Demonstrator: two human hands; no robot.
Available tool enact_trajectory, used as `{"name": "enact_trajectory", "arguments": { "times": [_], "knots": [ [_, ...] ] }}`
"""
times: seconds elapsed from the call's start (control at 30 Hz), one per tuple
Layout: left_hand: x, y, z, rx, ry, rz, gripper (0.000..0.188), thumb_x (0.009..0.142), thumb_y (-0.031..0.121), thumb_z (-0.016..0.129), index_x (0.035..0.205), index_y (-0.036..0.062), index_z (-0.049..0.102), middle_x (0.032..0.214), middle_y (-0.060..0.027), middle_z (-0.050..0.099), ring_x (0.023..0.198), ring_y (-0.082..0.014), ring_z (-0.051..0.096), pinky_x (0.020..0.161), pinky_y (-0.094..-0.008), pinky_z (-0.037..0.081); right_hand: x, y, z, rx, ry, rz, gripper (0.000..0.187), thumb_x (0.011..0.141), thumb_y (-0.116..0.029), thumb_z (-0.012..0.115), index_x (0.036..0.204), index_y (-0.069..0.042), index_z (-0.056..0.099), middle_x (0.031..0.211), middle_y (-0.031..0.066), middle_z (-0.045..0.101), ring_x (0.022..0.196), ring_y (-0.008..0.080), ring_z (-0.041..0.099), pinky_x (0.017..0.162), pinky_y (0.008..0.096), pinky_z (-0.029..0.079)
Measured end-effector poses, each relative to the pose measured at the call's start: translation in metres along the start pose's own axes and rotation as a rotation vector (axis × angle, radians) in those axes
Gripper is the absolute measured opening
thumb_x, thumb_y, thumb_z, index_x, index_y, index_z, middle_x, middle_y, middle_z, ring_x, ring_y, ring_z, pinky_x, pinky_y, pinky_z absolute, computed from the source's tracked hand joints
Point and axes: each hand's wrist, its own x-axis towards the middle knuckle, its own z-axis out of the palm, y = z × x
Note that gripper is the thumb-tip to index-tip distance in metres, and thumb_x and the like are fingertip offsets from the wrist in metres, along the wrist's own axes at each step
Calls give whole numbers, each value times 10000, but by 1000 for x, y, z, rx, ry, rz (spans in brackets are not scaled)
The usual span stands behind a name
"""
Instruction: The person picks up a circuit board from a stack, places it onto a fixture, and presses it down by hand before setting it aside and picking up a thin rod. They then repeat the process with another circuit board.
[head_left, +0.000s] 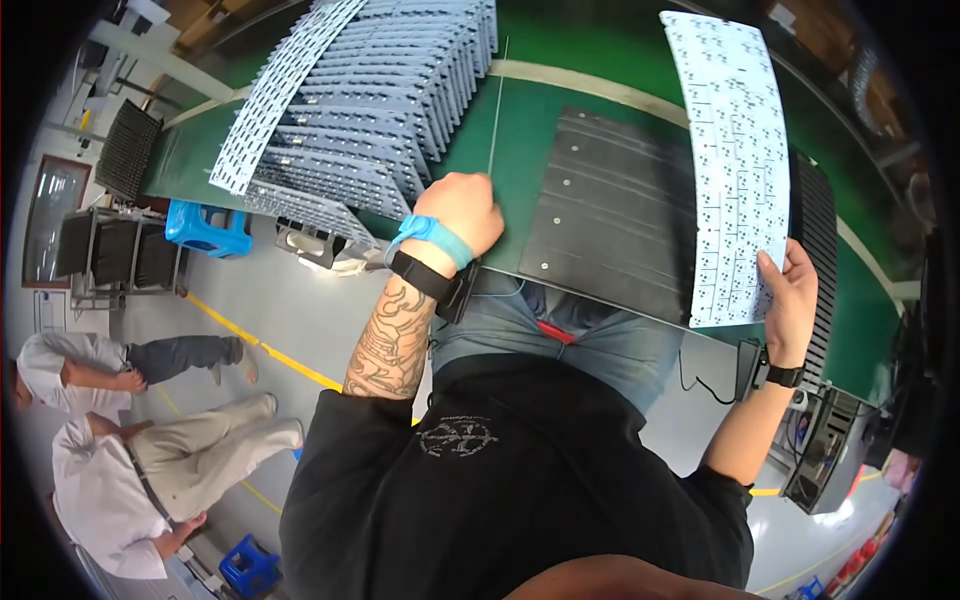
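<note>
My right hand (793,300) pinches the lower right edge of a long white circuit board panel (740,170), thumb on its face. The panel, marked with small dark dots and lines, is raised over the right side of a flat black plate (610,210) on the table. My left hand (462,212), with a blue strap and a black band at its wrist, is closed in a fist at the table's near edge. Nothing shows in its curled fingers. Just beyond and left of it stands a tight row of grey-blue boards (370,110) with a white slotted side panel (285,95).
The green table (515,150) runs across in front of me. A black ribbed rack (818,260) is right of the white panel. Blue stools (207,230) stand on the floor at left, where two people (150,470) are. Dark equipment (825,450) sits low at right.
</note>
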Motion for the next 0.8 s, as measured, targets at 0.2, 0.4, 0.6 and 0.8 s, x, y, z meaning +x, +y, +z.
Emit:
{"name": "enact_trajectory", "arguments": {
  "times": [0.2, 0.4, 0.6, 0.8],
  "knots": [
    [17, -8, 20, 56, 26, -33, 205, 872, 169, 635, 829, -29, 661, 821, -253, 698, 818, -436, 699, 735, -507, 574, -8, -14, -2, -65, 13, -38, 196, 932, -4, 680, 1112, 44, 618, 1007, 76, 725, 877, 82, 654, 812, 229, 502],
    [-23, 59, -25, -330, 194, 104, 307, 968, 249, 632, 955, -54, 679, 782, -237, 700, 780, -418, 707, 693, -497, 579, -29, -35, -11, -210, 121, -155, 189, 928, 2, 679, 1107, 47, 635, 1017, 78, 727, 878, 88, 649, 804, 228, 497],
    [-10, 98, -76, -1862, -538, 220, 350, 1027, 184, 552, 1202, -116, 591, 1029, -207, 716, 931, -315, 721, 772, -427, 604, -52, -52, -17, -727, 421, -732, 185, 842, 86, 680, 1024, 49, 688, 980, 130, 733, 886, 199, 687, 831, 277, 521],
    [-1, 118, -51, -2228, -484, 154, 380, 1002, 44, 534, 1335, -132, 485, 1216, -228, 667, 1069, -278, 697, 906, -396, 594, -63, -52, -44, -1050, 478, -1172, 219, 770, 145, 645, 959, 52, 704, 953, 158, 730, 937, 304, 706, 900, 339, 534]
  ]
}}
